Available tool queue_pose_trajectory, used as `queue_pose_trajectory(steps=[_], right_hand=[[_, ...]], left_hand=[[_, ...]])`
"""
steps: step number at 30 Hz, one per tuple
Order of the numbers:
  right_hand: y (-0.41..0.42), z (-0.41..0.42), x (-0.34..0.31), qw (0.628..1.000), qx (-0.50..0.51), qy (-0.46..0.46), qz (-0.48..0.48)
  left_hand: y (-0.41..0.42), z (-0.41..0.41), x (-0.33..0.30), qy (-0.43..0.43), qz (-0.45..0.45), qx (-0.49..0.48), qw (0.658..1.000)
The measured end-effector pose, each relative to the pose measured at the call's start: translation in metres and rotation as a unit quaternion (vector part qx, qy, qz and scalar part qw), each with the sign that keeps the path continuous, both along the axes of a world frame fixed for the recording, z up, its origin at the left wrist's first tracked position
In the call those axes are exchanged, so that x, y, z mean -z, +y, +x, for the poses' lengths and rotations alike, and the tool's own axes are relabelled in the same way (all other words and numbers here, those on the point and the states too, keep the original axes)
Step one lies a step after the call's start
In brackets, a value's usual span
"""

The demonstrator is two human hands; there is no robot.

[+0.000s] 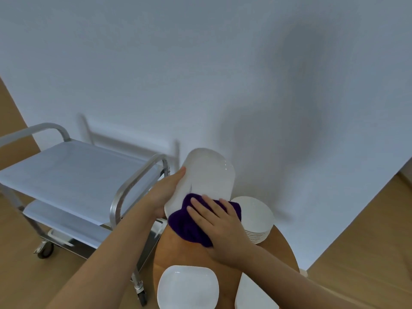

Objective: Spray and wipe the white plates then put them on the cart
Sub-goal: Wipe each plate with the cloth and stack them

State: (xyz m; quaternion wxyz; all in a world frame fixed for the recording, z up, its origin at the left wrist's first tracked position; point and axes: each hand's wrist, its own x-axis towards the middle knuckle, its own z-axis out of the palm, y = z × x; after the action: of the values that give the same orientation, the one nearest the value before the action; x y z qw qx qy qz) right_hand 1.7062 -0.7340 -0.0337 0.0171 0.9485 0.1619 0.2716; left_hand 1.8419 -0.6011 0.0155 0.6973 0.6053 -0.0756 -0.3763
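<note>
left hand [163,195] cupped, gripping; right hand [219,228] flat, fingers spread, pressing.

A white plate [207,177] is held tilted above the table's [169,248] far edge, a purple cloth [189,224] against its lower part. A plate stack [256,217] sits right; two plates [188,286] near; cart [73,175] left.

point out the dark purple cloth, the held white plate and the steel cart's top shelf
dark purple cloth [186,226], head view, bare left fold
held white plate [207,175], head view, centre face
steel cart's top shelf [73,172], head view, flat middle
</note>
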Motion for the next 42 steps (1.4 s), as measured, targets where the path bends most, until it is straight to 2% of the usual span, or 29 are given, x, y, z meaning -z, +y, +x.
queue_pose_trajectory(steps=[3, 5, 7, 9, 12, 13, 14, 16, 18, 20, 21, 22, 23, 26, 29, 31, 32, 33, 35, 37, 39, 42], right_hand=[[0.002, 0.001, -0.012, 0.994, -0.053, -0.052, 0.083], [0.003, 0.000, -0.025, 0.983, -0.082, -0.007, 0.167], [0.004, -0.001, -0.041, 0.946, -0.061, 0.082, 0.307], [-0.001, -0.001, -0.053, 0.867, -0.013, 0.148, 0.476], [-0.019, 0.004, -0.059, 0.690, 0.012, 0.126, 0.713], [-0.023, 0.005, -0.059, 0.630, 0.009, 0.124, 0.767], [-0.026, 0.005, -0.059, 0.576, 0.005, 0.126, 0.807], [-0.029, 0.005, -0.057, 0.503, 0.018, 0.127, 0.855], [-0.033, 0.006, -0.054, 0.458, 0.048, 0.103, 0.882], [-0.038, 0.009, -0.051, 0.422, 0.109, 0.051, 0.899], [-0.040, 0.011, -0.049, 0.416, 0.147, 0.014, 0.897], [-0.043, 0.013, -0.048, 0.426, 0.180, -0.027, 0.886], [-0.045, 0.015, -0.048, 0.451, 0.203, -0.067, 0.867], [-0.050, 0.018, -0.058, 0.555, 0.208, -0.125, 0.796], [-0.057, 0.023, -0.074, 0.702, 0.204, -0.088, 0.677], [-0.059, 0.027, -0.083, 0.820, 0.214, -0.073, 0.526], [-0.059, 0.030, -0.087, 0.865, 0.233, -0.063, 0.440], [-0.056, 0.034, -0.091, 0.894, 0.255, -0.058, 0.364], [-0.045, 0.040, -0.096, 0.927, 0.274, -0.036, 0.255], [-0.025, 0.044, -0.095, 0.949, 0.246, -0.004, 0.196], [0.000, 0.044, -0.087, 0.961, 0.192, -0.003, 0.200], [0.035, 0.039, -0.068, 0.956, 0.165, -0.021, 0.242]], left_hand=[[0.002, 0.006, 0.003, 0.077, 0.042, -0.017, 0.996], [0.006, 0.008, 0.003, 0.103, 0.043, 0.010, 0.994], [0.014, 0.011, 0.008, 0.118, 0.024, 0.047, 0.992], [0.020, 0.014, 0.012, 0.084, 0.060, 0.067, 0.992], [0.023, 0.006, 0.031, -0.071, 0.237, -0.024, 0.968], [0.021, 0.001, 0.037, -0.103, 0.246, -0.067, 0.961], [0.019, -0.004, 0.043, -0.092, 0.199, -0.090, 0.971], [0.015, -0.012, 0.047, 0.013, -0.004, -0.077, 0.997], [0.015, -0.016, 0.045, 0.084, -0.145, -0.060, 0.984], [0.013, -0.022, 0.039, 0.096, -0.210, -0.036, 0.972], [0.010, -0.025, 0.035, 0.091, -0.223, -0.029, 0.970], [0.007, -0.028, 0.031, 0.077, -0.226, -0.022, 0.971], [0.004, -0.030, 0.027, 0.059, -0.220, -0.017, 0.973], [0.001, -0.033, 0.013, 0.017, -0.204, -0.008, 0.979], [0.004, -0.032, -0.002, -0.008, -0.186, -0.015, 0.982], [0.006, -0.032, -0.010, -0.035, -0.184, -0.019, 0.982], [0.005, -0.033, -0.015, -0.049, -0.181, -0.021, 0.982], [0.004, -0.035, -0.019, -0.065, -0.174, -0.025, 0.982], [-0.002, -0.041, -0.026, -0.099, -0.145, -0.043, 0.984], [-0.011, -0.046, -0.028, -0.127, -0.120, -0.054, 0.983], [-0.016, -0.049, -0.028, -0.129, -0.117, -0.069, 0.982], [-0.014, -0.051, -0.024, -0.120, -0.112, -0.092, 0.982]])
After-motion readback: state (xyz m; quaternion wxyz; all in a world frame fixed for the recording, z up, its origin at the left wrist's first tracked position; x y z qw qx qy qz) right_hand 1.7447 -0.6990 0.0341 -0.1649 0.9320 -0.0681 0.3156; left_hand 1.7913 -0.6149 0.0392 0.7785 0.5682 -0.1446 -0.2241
